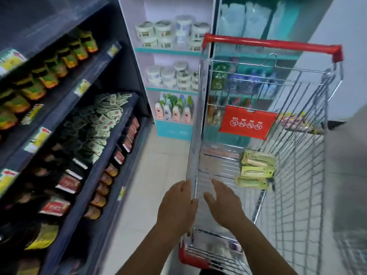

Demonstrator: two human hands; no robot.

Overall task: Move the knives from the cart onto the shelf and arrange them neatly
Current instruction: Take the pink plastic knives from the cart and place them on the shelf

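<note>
Here, no writing is coming through legibly: the red sign (pixel 247 122) hanging inside the cart (pixel 297 175) is showing four white prohibition circles, the text above them too blurred to read. The packaged knives (pixel 256 170), in yellow-green cards, are lying stacked on the cart's wire floor toward its right side. The left hand (pixel 177 203) is hovering just outside the cart's left wall, fingers relaxed, holding nothing. The right hand (pixel 223 203) is reaching inside, fingers spread, also holding nothing. The dark shelf (pixel 111 135) at left is carrying blurred jars and packets.

Shiny metal-wire cart (pixel 297 175), red plastic trim
</note>
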